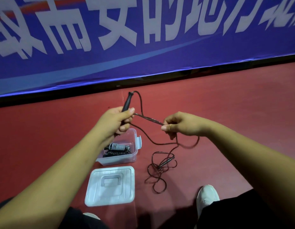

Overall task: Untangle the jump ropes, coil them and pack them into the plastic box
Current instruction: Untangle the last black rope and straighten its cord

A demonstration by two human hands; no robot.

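Observation:
My left hand grips the black handle of a dark jump rope, the handle pointing up and away. My right hand pinches the doubled rope stretched between the two hands. From there the rope hangs down into a loose tangle on the red floor, with its second handle lying in the tangle. A clear plastic box stands on the floor below my left hand and holds coiled ropes. Its lid lies flat in front of it.
A blue banner with white characters runs along the wall behind the red floor. My white shoe and dark trouser legs are at the bottom edge, close to the tangle.

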